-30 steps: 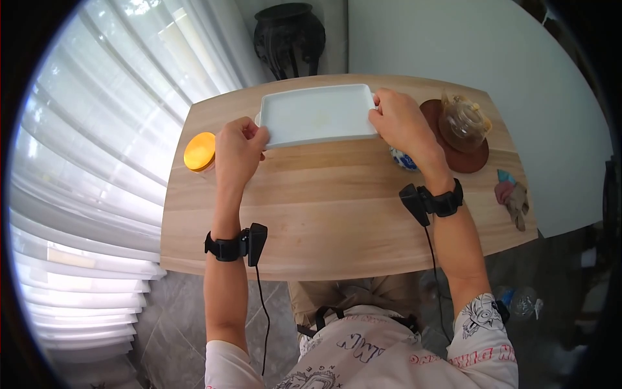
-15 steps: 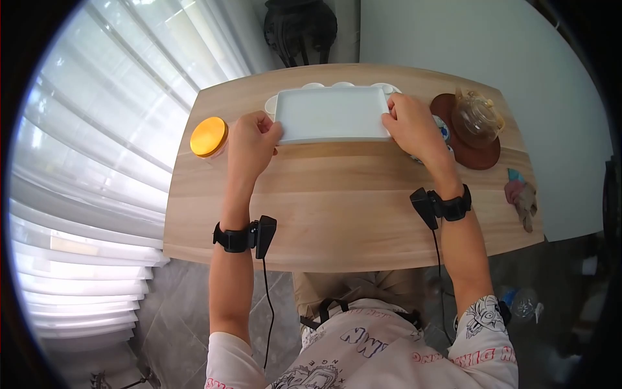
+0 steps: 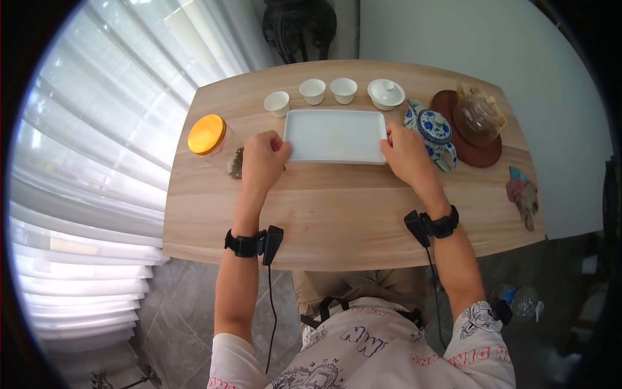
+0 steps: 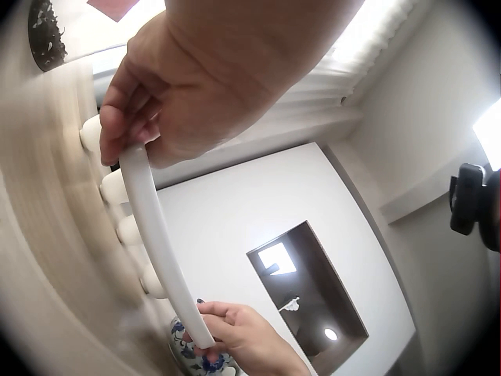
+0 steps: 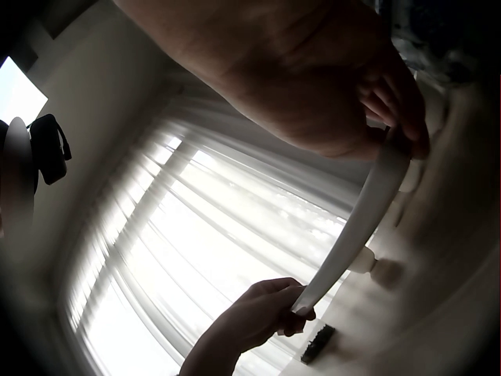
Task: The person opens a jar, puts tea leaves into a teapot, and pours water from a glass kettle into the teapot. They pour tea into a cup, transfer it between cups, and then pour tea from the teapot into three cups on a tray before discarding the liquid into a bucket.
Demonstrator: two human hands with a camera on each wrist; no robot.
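A white rectangular tray [image 3: 335, 136] is held level by its two short ends, raised over the wooden table in the left wrist view. My left hand [image 3: 264, 161] pinches the left end between thumb and fingers. At the right end, my right hand [image 3: 405, 150] pinches it the same way. Just beyond the tray stand three white cups, among them the left cup [image 3: 276, 104], and a white lidded bowl [image 3: 386, 94]. A blue-and-white teapot [image 3: 434, 127] is beside my right hand. Partly hidden behind my left hand lies a dark, rough-textured thing [image 3: 235, 165].
A jar with an orange lid [image 3: 207, 134] stands at the left. On the right, a glass teapot [image 3: 478, 120] sits on a round brown board [image 3: 483, 157]. A crumpled cloth [image 3: 523, 198] lies near the table's right edge. Sheer curtains [image 3: 97, 162] hang along the left.
Both hands have brought the tray back toward my body. The cups, the lidded bowl and most of the blue-and-white teapot, largely hidden before, now show beyond it.
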